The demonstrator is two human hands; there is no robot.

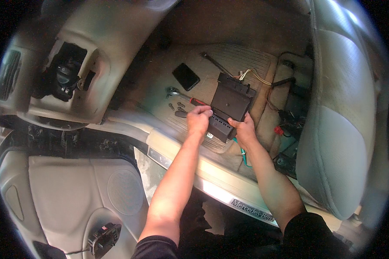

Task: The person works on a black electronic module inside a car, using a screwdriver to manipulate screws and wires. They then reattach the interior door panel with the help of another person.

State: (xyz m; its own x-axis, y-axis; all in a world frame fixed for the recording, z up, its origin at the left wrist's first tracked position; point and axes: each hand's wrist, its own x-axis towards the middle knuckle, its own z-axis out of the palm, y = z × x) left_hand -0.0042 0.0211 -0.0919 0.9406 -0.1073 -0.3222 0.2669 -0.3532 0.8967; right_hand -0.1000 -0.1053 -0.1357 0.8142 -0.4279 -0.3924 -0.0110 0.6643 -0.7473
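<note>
A flat black plastic box (230, 102), seemingly a control unit, sits tilted over the carpeted floor mat with wires at its far end. Its near part is a narrower section with a row of small holes. My left hand (198, 122) is closed, thumb and fingertips pinching at the box's left edge. On the other side, my right hand (245, 131) grips the near right edge, thumb on top and the other fingers partly hidden. White and yellow wires (257, 77) run from the box toward the seat. A green cable (245, 156) hangs beside my right hand.
Left of the box lie a ratchet (173, 91) with a red-and-black handle, several bolts (180, 105) and a black phone (186, 77). A dark bar (216, 64) lies farther back. The grey seat (341, 116) stands right, the door sill (220, 190) in front, the open door panel (73, 185) left.
</note>
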